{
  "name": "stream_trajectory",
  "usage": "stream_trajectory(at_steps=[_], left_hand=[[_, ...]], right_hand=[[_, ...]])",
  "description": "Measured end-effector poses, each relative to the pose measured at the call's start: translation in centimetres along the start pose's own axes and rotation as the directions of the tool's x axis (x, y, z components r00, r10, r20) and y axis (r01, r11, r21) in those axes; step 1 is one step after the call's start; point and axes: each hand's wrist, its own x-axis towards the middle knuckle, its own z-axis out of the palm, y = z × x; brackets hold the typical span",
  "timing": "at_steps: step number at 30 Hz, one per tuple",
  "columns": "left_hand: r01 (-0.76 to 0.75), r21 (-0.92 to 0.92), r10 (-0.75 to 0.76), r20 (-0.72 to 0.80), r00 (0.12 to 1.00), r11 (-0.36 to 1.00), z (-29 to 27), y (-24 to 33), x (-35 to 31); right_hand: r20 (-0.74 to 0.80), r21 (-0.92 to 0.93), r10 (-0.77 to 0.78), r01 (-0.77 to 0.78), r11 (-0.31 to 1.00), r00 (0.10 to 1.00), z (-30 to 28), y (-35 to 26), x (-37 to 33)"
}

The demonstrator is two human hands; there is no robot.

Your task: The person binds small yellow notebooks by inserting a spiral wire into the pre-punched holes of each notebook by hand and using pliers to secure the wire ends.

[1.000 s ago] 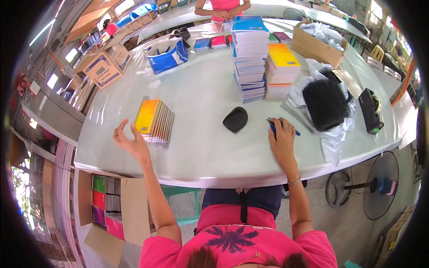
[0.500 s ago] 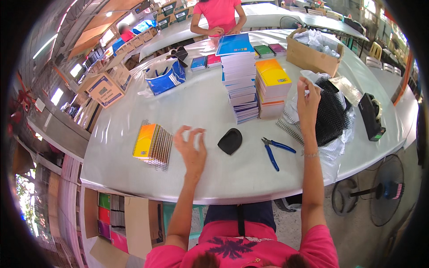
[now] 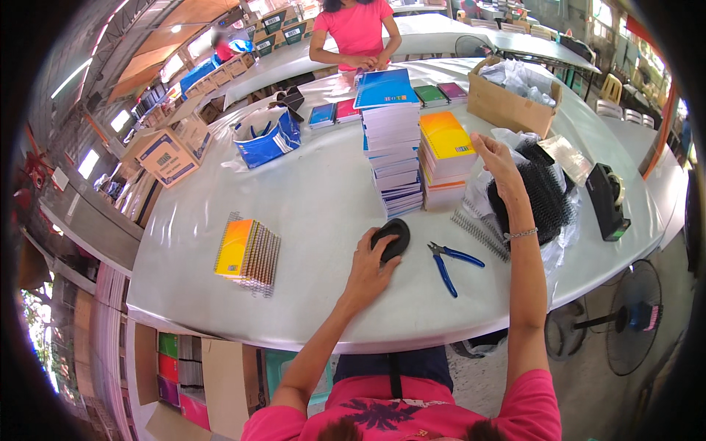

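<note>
My left hand (image 3: 370,268) is closed around the edges of a black, rounded pad-like piece (image 3: 392,238) on the table. My right hand (image 3: 498,158) reaches to the right edge of a stack of yellow-covered notebooks (image 3: 446,137), fingers partly stretched and apart; no firm grip shows. Left of that stack rises a taller pile of blue-covered notebooks (image 3: 386,92). Blue-handled cutting pliers (image 3: 450,264) lie opened on the table, right of my left hand. Farther left sits a short stack of spiral-bound yellow notebooks (image 3: 237,246).
Black spiral coils (image 3: 540,198) lie on white plastic at the right, beside a tape dispenser (image 3: 607,202). A cardboard box (image 3: 511,104) and a blue bag (image 3: 271,140) stand farther back. Across the table is another person (image 3: 353,33). A floor fan (image 3: 631,316) stands at lower right.
My left hand has moved right from near the spiral-bound stack and taken hold of the black piece, which now sits turned. My right hand has shifted left from the coils to the yellow stack.
</note>
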Motion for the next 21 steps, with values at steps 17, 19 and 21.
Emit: stream_trajectory(at_steps=[17,19,21], left_hand=[[-0.166,0.033,0.168,-0.087,0.982,0.986,-2.5,2.4,4.5],[-0.175,-0.006,0.173,-0.119,0.978,0.985,-2.8,3.1,4.5],[-0.196,-0.046,0.187,-0.155,0.97,0.98,-3.2,3.8,4.6]], right_hand=[[0.032,-0.006,0.061,-0.061,0.998,0.998,-1.2,-0.3,1.8],[0.009,-0.03,0.037,-0.037,0.999,0.999,-1.4,-0.3,1.6],[-0.011,-0.061,-0.012,0.012,0.998,1.0,-1.2,-0.7,1.5]])
